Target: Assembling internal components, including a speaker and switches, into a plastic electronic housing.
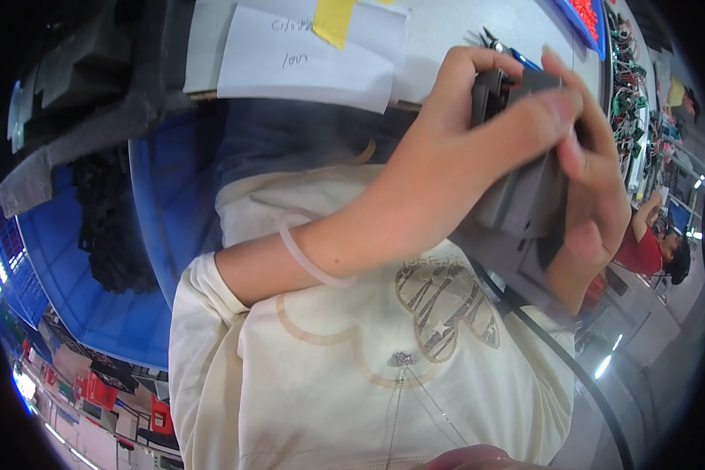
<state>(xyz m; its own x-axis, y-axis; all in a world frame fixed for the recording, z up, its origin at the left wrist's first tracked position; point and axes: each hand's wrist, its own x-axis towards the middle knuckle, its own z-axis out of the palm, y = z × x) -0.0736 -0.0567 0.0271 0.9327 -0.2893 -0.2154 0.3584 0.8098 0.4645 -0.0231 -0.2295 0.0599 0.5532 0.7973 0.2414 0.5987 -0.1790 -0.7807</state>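
Note:
A dark grey plastic housing (529, 200), box-like with a raised block, is held up in front of my chest at the right. My left hand (486, 141) reaches across from the left and closes over its upper part, thumb laid on top. On the housing's right side my right hand (599, 176) wraps round it with bent fingers. Both hands are slightly blurred. A black cable (583, 364) runs from beneath the housing toward the lower right; whether it joins the housing is hidden.
Beyond my hands, blue-handled pliers (517, 55) lie on the white table (454, 23), near a handwritten paper sheet (301, 66) with yellow tape. A blue tray (595, 39) holds red parts. At left stands a blue bin (63, 270) with black parts. Another person (641, 249) sits far right.

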